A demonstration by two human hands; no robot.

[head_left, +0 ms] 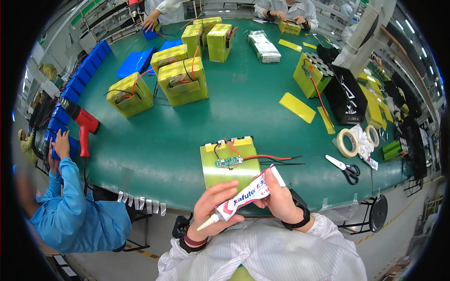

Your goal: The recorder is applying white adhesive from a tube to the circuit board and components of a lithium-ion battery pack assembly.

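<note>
The right grip (pixel 284 204) holds a white, red-marked squeeze tube (pixel 247 194), nozzle slanting near-left across the wide, loosely curled left grip (pixel 210 202).

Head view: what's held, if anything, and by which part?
A white tube, gripped near its flat tail by the right hand; whether the left hand grips is unclear.

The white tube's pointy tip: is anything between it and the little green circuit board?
Yes, in this view the left hand lies between the tip of the white tube and the green circuit board. The tip points away from the board. The right hand, off that line, holds the tube.
</note>
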